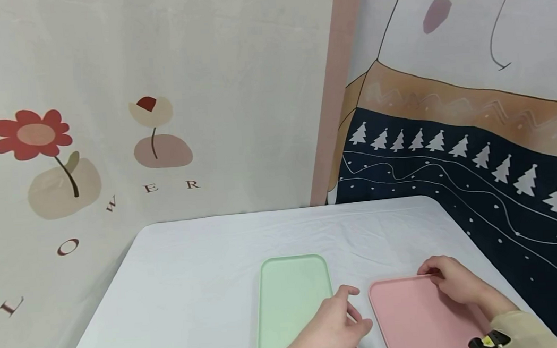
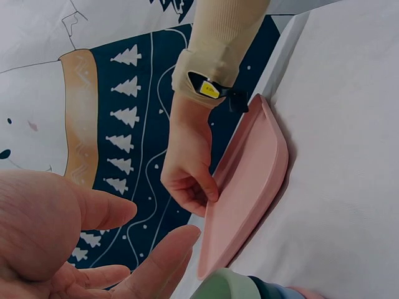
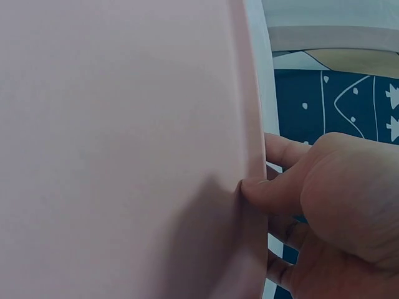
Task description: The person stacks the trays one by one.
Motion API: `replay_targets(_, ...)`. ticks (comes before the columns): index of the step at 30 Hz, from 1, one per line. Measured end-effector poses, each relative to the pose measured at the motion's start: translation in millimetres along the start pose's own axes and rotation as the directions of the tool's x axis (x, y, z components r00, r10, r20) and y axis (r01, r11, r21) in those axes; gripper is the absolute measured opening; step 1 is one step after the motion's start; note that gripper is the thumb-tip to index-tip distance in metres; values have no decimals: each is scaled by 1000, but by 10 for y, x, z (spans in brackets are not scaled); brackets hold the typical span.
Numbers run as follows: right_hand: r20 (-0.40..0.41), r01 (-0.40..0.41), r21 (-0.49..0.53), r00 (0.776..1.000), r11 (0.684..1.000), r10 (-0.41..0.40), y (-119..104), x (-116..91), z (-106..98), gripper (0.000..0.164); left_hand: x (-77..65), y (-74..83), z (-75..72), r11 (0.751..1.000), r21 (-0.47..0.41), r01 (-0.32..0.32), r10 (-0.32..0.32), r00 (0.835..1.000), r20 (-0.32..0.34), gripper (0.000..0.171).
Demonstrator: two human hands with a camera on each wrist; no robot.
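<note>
A pink tray (image 1: 406, 312) lies at the right of the white table, tilted slightly in the left wrist view. My right hand (image 1: 457, 281) pinches its far rim, and the right wrist view shows the thumb (image 3: 259, 192) over the inside of the edge with fingers behind it. To the left, a light green tray (image 1: 292, 287) lies lengthwise on the cloth. Over its right side hovers my left hand (image 1: 333, 325), fingers loosely bent and nothing between them. The near ends of both trays run out of the head view.
A white cloth (image 1: 194, 285) covers the table. Patterned curtains (image 1: 235, 91) hang behind it and along the right side. At the bottom of the left wrist view, a green rounded rim (image 2: 227, 283) shows beside dark blue and pink parts; their kind is unclear.
</note>
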State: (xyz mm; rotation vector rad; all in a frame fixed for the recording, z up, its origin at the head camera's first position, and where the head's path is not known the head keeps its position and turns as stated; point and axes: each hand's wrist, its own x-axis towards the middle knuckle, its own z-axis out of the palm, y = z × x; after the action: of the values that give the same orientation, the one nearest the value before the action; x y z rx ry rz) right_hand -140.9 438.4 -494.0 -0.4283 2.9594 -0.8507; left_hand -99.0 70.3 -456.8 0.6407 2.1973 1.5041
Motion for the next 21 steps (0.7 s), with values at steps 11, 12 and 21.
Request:
replay_targets(11, 82, 53, 60, 995, 997, -58, 26, -71, -80, 41, 15, -10, 23, 1000, -8, -6, 6, 1000, 16, 54)
replay_targets(12, 81, 58, 67, 995, 996, -63, 33, -78, -83, 42, 17, -11, 25, 1000, -10, -9, 9, 1000, 16, 54)
replay_targets(21, 34, 49, 74, 998, 996, -52, 57, -151, -126, 44, 27, -14, 32, 1000, -4, -15, 15, 1000, 26, 55)
